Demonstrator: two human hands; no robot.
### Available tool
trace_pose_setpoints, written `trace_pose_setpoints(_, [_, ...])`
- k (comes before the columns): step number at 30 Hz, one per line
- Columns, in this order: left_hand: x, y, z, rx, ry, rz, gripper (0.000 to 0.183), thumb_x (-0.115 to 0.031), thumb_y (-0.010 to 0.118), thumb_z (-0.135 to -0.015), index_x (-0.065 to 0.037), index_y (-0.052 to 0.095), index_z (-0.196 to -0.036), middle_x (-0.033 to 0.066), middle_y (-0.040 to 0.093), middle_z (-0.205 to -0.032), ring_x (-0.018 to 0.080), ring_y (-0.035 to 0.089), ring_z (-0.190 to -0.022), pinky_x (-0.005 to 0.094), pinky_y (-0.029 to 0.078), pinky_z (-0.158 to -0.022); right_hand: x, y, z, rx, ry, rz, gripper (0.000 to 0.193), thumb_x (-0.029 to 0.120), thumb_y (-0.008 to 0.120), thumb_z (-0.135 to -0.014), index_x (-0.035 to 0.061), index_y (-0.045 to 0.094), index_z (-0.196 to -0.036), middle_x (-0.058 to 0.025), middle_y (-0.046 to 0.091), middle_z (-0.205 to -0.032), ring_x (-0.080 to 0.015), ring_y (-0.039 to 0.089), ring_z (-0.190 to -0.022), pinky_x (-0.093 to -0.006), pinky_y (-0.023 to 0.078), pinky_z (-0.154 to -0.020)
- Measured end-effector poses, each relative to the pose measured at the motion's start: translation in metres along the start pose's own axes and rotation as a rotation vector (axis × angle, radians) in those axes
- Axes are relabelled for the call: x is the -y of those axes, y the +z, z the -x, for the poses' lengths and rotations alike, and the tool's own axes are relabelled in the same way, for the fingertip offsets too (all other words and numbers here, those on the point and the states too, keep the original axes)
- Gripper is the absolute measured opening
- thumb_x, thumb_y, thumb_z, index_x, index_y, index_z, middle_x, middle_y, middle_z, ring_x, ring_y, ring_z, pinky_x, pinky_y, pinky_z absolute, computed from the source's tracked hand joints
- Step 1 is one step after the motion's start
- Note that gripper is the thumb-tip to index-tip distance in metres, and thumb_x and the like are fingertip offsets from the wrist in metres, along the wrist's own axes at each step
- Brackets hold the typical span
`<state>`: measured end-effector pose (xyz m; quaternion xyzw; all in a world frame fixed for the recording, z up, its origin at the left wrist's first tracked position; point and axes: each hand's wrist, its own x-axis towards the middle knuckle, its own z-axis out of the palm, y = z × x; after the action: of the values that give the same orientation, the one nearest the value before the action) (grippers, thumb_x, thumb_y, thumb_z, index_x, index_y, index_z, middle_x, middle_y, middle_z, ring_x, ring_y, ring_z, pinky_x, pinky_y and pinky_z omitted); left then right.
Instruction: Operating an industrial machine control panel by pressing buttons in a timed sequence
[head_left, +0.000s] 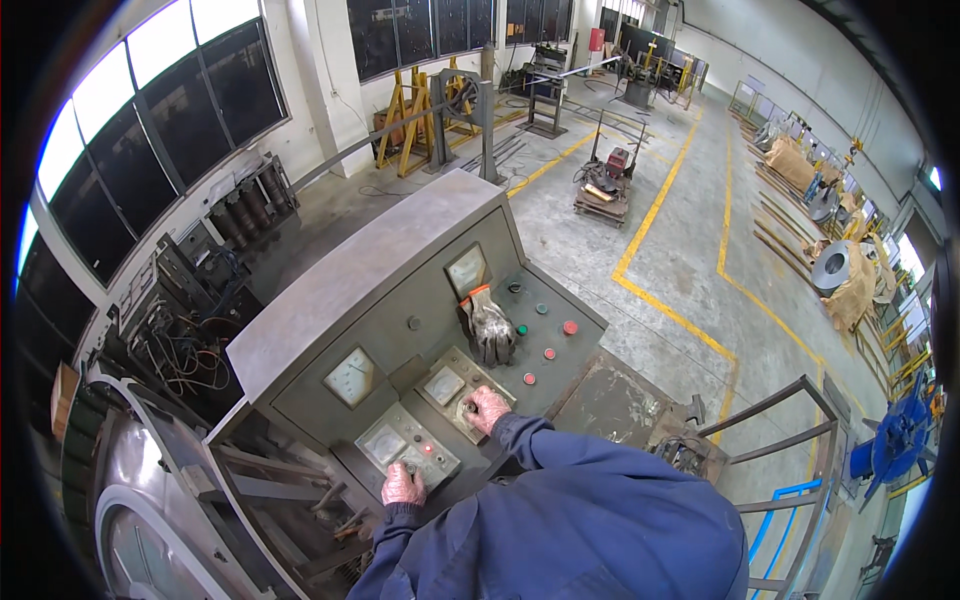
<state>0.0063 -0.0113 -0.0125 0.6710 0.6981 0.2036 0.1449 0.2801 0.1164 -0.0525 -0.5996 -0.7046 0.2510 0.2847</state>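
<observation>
My right hand (488, 408) has fingers clamped on the dial knob (465, 406) of the right meter panel (466, 376); left hand (403, 486) at the left meter panel (410, 432), closure indeterminate. Small, even turns advisable.

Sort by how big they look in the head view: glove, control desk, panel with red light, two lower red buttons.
1. Control desk
2. Panel with red light
3. Glove
4. Two lower red buttons: too alike to rank

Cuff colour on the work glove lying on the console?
The glove cuff is orange; shows in the head view.
</observation>
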Motion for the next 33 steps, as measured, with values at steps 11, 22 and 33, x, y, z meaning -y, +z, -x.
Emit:
trace_pose_setpoints(11, [-0.0024,0.0007,-0.0005,0.035,-0.058,0.006,0.035,-0.03,0.071,-0.086,-0.006,0.056,-0.107,0.0221,0.063,-0.1,0.0439,0.066,-0.086,0.0519,0.053,-0.075,-0.0032,-0.0033,-0.0021,0.043,-0.052,-0.001,0.032,0.026,0.075,-0.079,0.0101,0.068,-0.106,-0.0175,0.061,-0.108,-0.036,0.063,-0.101,-0.0454,0.052,-0.088])
trace_pose_setpoints(22, [-0.0055,-0.0033,-0.0037,0.119,-0.113,-0.016,0.04,-0.033,0.069,-0.087,-0.005,0.057,-0.112,0.022,0.065,-0.107,0.0434,0.065,-0.092,0.051,0.053,-0.08,-0.0064,0.0015,-0.0012,0.028,-0.021,-0.029,0.032,0.024,0.075,-0.08,0.0095,0.068,-0.107,-0.0177,0.061,-0.109,-0.0363,0.063,-0.101,-0.0447,0.052,-0.088])
trace_pose_setpoints(33, [-0.0023,0.0012,-0.0023,0.047,-0.061,-0.011,0.034,-0.03,0.071,-0.086,-0.005,0.057,-0.105,0.0221,0.063,-0.099,0.0438,0.065,-0.085,0.0518,0.053,-0.075,-0.0063,0.0026,-0.0012,-0.004,-0.029,-0.033,0.03,0.021,0.077,-0.077,0.0108,0.068,-0.104,-0.0179,0.062,-0.108,-0.0368,0.065,-0.097,-0.0461,0.053,-0.084])
